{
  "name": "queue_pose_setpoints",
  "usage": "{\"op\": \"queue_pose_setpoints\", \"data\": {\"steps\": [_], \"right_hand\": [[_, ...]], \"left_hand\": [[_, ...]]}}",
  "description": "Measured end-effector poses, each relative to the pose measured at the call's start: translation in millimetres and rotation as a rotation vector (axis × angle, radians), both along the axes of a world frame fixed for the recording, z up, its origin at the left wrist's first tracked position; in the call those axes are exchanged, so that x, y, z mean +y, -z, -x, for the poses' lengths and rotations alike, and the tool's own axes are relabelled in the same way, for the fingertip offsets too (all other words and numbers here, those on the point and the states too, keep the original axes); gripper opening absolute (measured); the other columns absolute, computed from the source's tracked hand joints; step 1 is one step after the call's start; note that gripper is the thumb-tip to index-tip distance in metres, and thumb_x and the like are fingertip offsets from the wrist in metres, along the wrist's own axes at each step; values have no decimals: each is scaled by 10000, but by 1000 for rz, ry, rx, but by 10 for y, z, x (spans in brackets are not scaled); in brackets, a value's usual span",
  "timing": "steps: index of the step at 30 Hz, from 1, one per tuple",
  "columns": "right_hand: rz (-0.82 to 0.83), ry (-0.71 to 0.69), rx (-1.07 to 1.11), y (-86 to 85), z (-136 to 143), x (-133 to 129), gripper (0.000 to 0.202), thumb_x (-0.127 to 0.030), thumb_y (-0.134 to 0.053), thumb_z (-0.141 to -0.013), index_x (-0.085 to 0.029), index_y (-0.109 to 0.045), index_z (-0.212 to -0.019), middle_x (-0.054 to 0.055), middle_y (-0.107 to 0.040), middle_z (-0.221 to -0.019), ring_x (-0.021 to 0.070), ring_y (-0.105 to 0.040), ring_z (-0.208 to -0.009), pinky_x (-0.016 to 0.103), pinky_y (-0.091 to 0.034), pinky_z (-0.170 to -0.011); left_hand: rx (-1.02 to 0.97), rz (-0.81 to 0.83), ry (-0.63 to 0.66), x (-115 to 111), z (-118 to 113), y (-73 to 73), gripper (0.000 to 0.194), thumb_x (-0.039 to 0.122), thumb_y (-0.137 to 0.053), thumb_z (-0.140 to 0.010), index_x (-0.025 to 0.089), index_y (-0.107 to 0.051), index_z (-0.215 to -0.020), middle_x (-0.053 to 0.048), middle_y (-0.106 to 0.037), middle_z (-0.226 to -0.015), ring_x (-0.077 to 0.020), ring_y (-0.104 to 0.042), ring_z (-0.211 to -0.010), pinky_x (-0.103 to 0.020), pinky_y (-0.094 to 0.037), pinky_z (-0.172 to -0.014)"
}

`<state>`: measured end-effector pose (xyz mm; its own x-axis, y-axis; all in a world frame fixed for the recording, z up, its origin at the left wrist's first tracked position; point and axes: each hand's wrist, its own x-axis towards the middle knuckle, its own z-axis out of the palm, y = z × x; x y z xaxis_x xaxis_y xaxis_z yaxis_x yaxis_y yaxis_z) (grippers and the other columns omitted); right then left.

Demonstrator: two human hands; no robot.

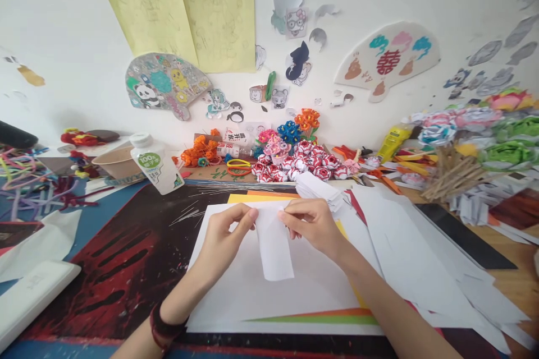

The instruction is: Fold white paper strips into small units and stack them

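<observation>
A strip of white paper [274, 252] hangs between my two hands, its lower end curling a little. My left hand [231, 230] pinches its upper left edge between thumb and fingers. On the other side, my right hand [310, 224] grips the upper right edge the same way. Both hands are over a stack of large white sheets [227, 297], with orange and green edges peeking out at the front. Just behind my right hand lies a small pile of folded white paper pieces [322, 190].
Red-and-white paper flowers [311, 162] line the wall side. A white bottle [158, 165] stands at the left back, near a brown paper bowl [120, 164]. Loose white sheets [416, 252] and a black strip [467, 238] cover the right. A white box-like object [37, 297] lies front left.
</observation>
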<state>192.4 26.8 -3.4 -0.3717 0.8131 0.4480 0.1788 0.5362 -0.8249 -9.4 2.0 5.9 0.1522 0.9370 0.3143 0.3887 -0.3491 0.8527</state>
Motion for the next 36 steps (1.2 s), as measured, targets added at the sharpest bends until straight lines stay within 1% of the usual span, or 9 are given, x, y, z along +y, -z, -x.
{"op": "queue_pose_setpoints", "data": {"steps": [3, 7, 10, 13, 15, 18, 25, 32, 36], "right_hand": [[-8, -5, -8, -6, -3, 1, 428, -320, -543, -893, -156, -570, -499, 10, -529, -498, 101, -482, -483, 229, -366, -466], [-20, 3, -20, 2, -4, 2, 416, -306, -548, -893, -159, -574, -504, 7, -530, -502, 104, -482, -486, 233, -365, -471], [-18, 8, -6, 6, -9, 2, 409, -288, -548, -892, -158, -566, -505, 3, -519, -495, 101, -475, -477, 235, -362, -468], [-28, 13, -12, -12, -18, -4, 417, -277, -546, -893, -160, -545, -492, 3, -517, -493, 106, -484, -489, 239, -368, -482], [-40, 16, -29, -31, -23, -10, 416, -268, -547, -892, -161, -538, -489, 4, -520, -498, 111, -495, -504, 244, -374, -499], [-46, 24, -44, -50, -32, -13, 409, -260, -547, -890, -161, -539, -494, 7, -526, -507, 115, -503, -518, 248, -382, -517], [-47, 80, 1, -52, -61, -4, 415, -260, -563, -881, -162, -528, -480, -2, -509, -473, 109, -473, -507, 241, -374, -509], [-38, 94, 20, -44, -36, -14, 406, -241, -573, -875, -159, -529, -479, -2, -512, -468, 110, -473, -512, 238, -367, -503], [-22, 94, 77, -53, -38, -10, 389, -250, -590, -867, -154, -559, -491, 0, -514, -466, 108, -474, -502, 233, -370, -485]], "left_hand": [[11, 20, 53, -5, -16, 5, 348, 392, -505, -894, 166, -587, -643, 1, -583, -640, -132, -528, -638, -225, -397, -635], [-2, 12, 11, -9, -30, 29, 370, 400, -533, -877, 166, -553, -591, 13, -546, -585, -120, -496, -595, -214, -371, -580], [-20, 70, 38, -11, -42, 29, 379, 405, -512, -885, 167, -556, -593, 10, -552, -592, -121, -491, -594, -213, -361, -569], [26, 76, 89, -23, -48, 8, 398, 404, -486, -898, 165, -562, -589, 11, -541, -587, -121, -475, -590, -219, -357, -582], [66, 46, 85, -33, -48, -4, 411, 402, -480, -903, 163, -569, -580, 13, -534, -572, -118, -468, -582, -221, -353, -585], [82, 33, 71, -32, -51, -4, 411, 397, -481, -903, 162, -587, -583, 14, -555, -568, -117, -481, -575, -220, -349, -578], [61, 67, 110, -28, -81, 42, 379, 384, -457, -923, 157, -617, -666, 2, -603, -654, -121, -503, -631, -214, -363, -600], [129, 3, 30, -65, -113, 84, 378, 376, -418, -942, 157, -522, -652, 15, -509, -624, -112, -450, -613, -225, -350, -603], [124, 29, 81, -43, -124, 85, 355, 369, -392, -953, 169, -481, -673, 24, -492, -635, -108, -464, -614, -222, -347, -596]]}}
